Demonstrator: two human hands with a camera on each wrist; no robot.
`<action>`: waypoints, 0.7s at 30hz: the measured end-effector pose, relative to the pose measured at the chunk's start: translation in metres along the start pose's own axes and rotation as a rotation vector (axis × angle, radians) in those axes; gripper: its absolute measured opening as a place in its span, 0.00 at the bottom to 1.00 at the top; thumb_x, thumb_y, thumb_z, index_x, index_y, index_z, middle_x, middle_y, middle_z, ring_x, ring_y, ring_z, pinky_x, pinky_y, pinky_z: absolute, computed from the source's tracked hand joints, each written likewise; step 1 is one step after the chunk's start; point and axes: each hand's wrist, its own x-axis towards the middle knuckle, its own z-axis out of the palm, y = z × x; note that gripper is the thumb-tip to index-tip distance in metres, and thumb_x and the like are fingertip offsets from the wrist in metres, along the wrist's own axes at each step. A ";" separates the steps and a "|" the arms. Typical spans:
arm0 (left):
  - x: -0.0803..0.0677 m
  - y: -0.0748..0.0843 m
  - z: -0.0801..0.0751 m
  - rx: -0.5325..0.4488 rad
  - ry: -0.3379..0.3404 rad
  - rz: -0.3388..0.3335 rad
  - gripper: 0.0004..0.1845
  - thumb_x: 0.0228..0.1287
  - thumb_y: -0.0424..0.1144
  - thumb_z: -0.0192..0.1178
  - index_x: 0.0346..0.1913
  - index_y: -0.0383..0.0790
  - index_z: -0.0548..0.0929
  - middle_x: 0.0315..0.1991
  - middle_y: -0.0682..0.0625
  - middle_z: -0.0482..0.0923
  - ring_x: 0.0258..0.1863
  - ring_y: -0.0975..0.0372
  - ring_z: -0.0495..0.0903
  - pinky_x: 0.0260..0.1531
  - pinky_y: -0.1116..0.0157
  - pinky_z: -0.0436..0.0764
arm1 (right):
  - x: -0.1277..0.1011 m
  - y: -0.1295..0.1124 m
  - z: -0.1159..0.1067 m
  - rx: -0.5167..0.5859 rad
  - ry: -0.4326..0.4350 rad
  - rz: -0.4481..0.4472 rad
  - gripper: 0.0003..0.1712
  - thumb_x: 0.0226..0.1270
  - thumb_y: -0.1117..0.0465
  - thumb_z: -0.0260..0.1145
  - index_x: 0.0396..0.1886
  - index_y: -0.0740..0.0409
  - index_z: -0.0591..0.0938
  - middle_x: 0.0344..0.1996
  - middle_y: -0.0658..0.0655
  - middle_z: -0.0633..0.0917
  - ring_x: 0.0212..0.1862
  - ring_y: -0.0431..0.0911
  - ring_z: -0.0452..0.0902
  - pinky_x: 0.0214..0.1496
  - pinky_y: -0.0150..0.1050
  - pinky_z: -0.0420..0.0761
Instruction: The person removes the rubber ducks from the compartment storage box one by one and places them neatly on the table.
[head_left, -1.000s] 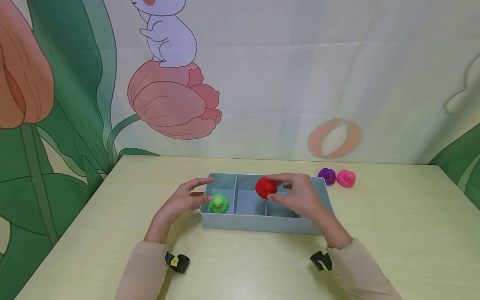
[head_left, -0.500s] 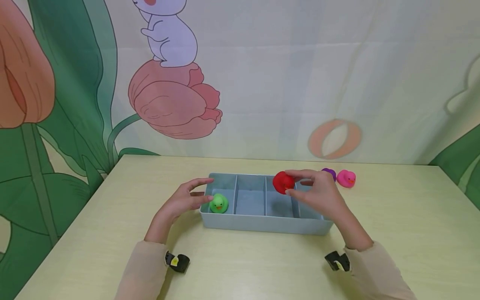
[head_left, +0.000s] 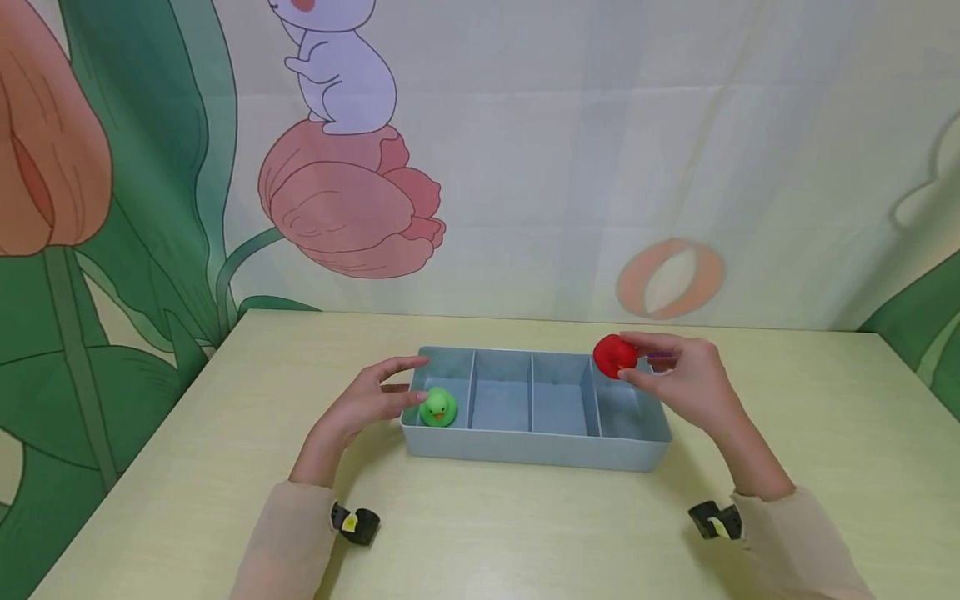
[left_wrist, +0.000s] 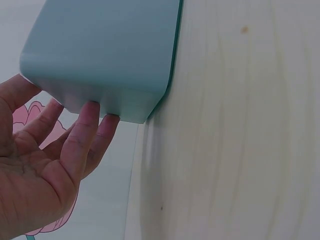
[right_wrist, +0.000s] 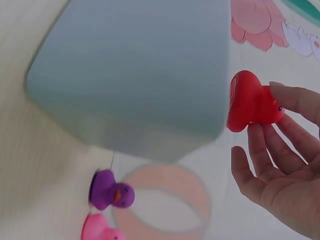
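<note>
Red toy duck (head_left: 615,357), all smooth chunky curves, is pinched in the right hand (head_left: 697,382) up over the right end of a smooth blue-gray four-slot box (head_left: 536,450), while the left hand (head_left: 366,407) just rests loosely spread fingers against the other end.

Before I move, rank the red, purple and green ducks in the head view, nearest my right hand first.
1. Red duck, pinched by the right hand.
2. Purple duck, mostly hidden behind it.
3. Green duck, in the tray, leftmost compartment.
</note>
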 end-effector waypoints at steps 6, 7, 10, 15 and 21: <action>0.000 0.000 0.000 0.002 -0.006 0.006 0.29 0.58 0.40 0.62 0.63 0.46 0.68 0.68 0.45 0.53 0.63 0.44 0.60 0.53 0.47 0.70 | 0.000 0.014 -0.010 0.003 0.035 0.006 0.23 0.51 0.68 0.69 0.50 0.66 0.79 0.43 0.66 0.82 0.38 0.57 0.80 0.32 0.24 0.77; -0.001 0.000 0.000 0.002 -0.005 0.006 0.29 0.58 0.40 0.62 0.63 0.46 0.68 0.68 0.45 0.53 0.63 0.44 0.60 0.53 0.47 0.70 | 0.000 0.017 -0.011 0.004 0.042 0.004 0.23 0.51 0.68 0.69 0.50 0.65 0.79 0.43 0.66 0.82 0.39 0.57 0.80 0.33 0.24 0.77; -0.001 0.000 0.000 0.000 -0.003 0.008 0.29 0.58 0.40 0.62 0.63 0.46 0.68 0.68 0.45 0.53 0.63 0.44 0.60 0.53 0.47 0.70 | 0.000 0.025 -0.015 0.005 0.058 0.008 0.23 0.52 0.67 0.69 0.51 0.65 0.79 0.43 0.66 0.82 0.40 0.59 0.79 0.33 0.22 0.76; 0.000 0.000 0.000 0.001 0.000 0.011 0.29 0.58 0.40 0.62 0.63 0.46 0.68 0.68 0.45 0.54 0.63 0.44 0.60 0.52 0.47 0.70 | 0.000 0.035 -0.022 0.001 0.070 0.041 0.25 0.53 0.65 0.69 0.53 0.65 0.78 0.44 0.67 0.81 0.37 0.47 0.80 0.31 0.23 0.77; 0.000 0.001 0.000 0.004 0.005 0.005 0.29 0.58 0.40 0.62 0.63 0.46 0.68 0.68 0.45 0.54 0.63 0.44 0.61 0.52 0.48 0.70 | 0.004 0.058 -0.027 0.034 0.086 0.069 0.26 0.53 0.63 0.70 0.54 0.63 0.77 0.47 0.65 0.80 0.40 0.48 0.78 0.33 0.23 0.77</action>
